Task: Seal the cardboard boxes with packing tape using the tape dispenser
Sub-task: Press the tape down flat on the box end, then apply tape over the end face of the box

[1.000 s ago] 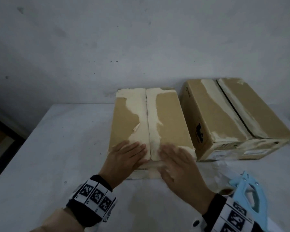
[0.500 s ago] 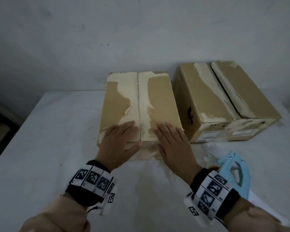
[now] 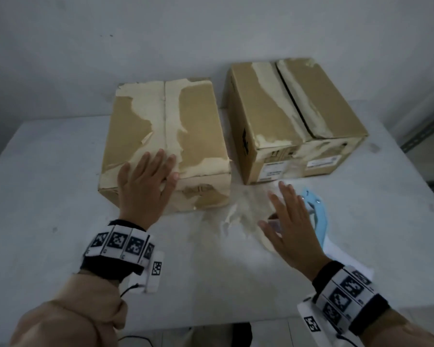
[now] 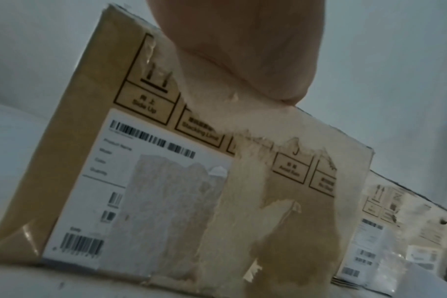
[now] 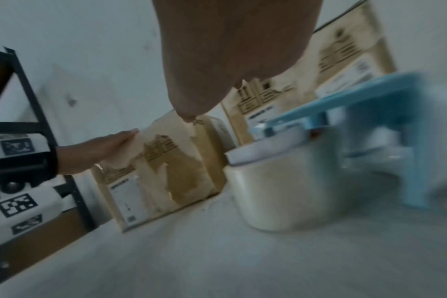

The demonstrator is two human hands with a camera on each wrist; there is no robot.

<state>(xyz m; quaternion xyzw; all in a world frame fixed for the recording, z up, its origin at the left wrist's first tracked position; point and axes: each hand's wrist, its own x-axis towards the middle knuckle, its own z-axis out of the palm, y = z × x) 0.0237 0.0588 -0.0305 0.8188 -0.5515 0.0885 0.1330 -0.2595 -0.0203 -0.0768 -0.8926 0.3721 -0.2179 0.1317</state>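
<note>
A brown cardboard box [image 3: 196, 136] with torn paper patches along its closed top seam stands in the middle of the table. My left hand [image 3: 145, 181] lies flat on its near top edge, fingers straight. A second, wider box [image 3: 268, 116] stands to its right, its top seam slightly apart. My right hand [image 3: 291, 221] hovers open above the light blue tape dispenser [image 3: 318, 211], which lies on the table in front of the second box; its roll of tape [image 5: 276, 187] shows in the right wrist view. In the left wrist view the box front [image 4: 166, 181] carries a white label.
The table [image 3: 60, 196] is white, with a wall close behind the boxes. A white sheet [image 3: 341, 261] lies under the dispenser near the right front edge. A dark shelf frame [image 3: 421, 134] stands beyond the table's right side.
My right hand has left the box top and moved right and back, over the tape dispenser. My left hand stays pressed on the box. The head view has risen.
</note>
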